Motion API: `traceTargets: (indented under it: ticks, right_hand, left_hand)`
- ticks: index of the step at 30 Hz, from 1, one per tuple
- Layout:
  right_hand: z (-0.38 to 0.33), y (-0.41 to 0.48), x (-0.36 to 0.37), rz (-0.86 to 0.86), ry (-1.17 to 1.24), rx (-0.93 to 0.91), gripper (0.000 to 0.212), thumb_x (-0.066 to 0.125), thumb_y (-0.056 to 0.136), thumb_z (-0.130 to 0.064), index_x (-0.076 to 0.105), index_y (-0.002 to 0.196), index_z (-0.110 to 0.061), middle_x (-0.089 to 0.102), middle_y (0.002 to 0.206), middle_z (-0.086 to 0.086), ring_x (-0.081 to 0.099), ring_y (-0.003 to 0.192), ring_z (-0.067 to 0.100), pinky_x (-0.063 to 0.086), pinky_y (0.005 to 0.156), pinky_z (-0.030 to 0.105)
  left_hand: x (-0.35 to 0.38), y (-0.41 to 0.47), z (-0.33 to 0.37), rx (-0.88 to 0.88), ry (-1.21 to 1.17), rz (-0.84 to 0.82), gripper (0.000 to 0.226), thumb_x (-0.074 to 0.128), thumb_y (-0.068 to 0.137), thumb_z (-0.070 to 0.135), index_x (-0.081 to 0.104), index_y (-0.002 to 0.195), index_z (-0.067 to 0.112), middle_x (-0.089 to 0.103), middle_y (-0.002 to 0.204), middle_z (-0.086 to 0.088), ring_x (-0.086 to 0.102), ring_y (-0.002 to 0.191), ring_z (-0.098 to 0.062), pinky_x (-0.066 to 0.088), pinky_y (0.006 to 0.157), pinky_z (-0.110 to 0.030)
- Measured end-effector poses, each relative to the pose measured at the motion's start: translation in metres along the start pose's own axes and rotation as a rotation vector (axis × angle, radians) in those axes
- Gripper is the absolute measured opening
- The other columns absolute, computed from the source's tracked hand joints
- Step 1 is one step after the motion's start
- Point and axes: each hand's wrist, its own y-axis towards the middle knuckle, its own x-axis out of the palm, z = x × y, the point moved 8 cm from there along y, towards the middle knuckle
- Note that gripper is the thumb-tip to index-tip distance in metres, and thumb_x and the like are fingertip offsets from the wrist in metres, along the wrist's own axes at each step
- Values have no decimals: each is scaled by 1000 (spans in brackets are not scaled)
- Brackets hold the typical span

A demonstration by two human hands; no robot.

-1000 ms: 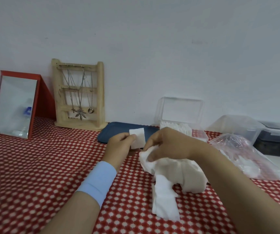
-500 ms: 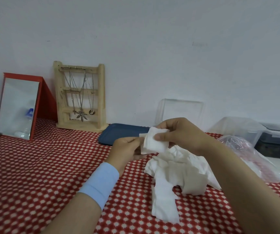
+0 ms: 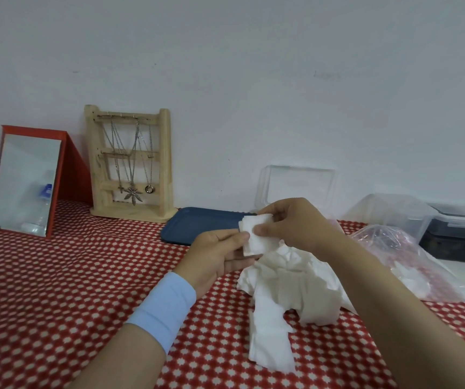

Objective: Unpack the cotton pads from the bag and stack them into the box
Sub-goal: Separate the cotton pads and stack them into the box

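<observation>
Our left hand (image 3: pixel 214 256) and right hand (image 3: pixel 293 228) both pinch a small stack of cotton pads (image 3: pixel 256 237) in front of the box (image 3: pixel 298 186); the bag (image 3: pixel 411 259) lies right of the box. Gripped only at its edges, the stack may splay and shed pads, we judge.

left hand (image 3: pixel 214 254): pale blue wristband (image 3: pixel 164 307) | right hand (image 3: pixel 296 226): bare forearm, no sleeve
</observation>
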Motion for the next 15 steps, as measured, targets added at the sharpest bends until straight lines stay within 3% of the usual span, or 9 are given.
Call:
traceTargets:
  ticks: [3,9,15]
  right_hand:
    - [12,0,-4,29,76,120,22,87,78,-27,76,92,-16,73,77,1,64,57,9,46,51,21]
    - [23,-2,-7,61,251,221,35,89,74,-22,74,100,-3,77,92,17,62,68,21,50,53,25]
    - [21,-1,-23,145,301,186,33,90,74,-20,74,96,-2,77,91,11,68,71,18,51,52,23]
  left_hand:
    - [1,1,0,19,-28,-40,25,57,99,2,68,122,0,76,111,-17,77,97,-24,62,75,-25]
    - [-2,2,-2,-21,-64,-9,21,58,99,1,70,116,1,77,110,-17,77,96,-24,62,72,-25]
    - [-18,5,-6,-28,-39,115,21,60,98,0,69,117,-2,78,105,-16,77,93,-24,62,69,-25]
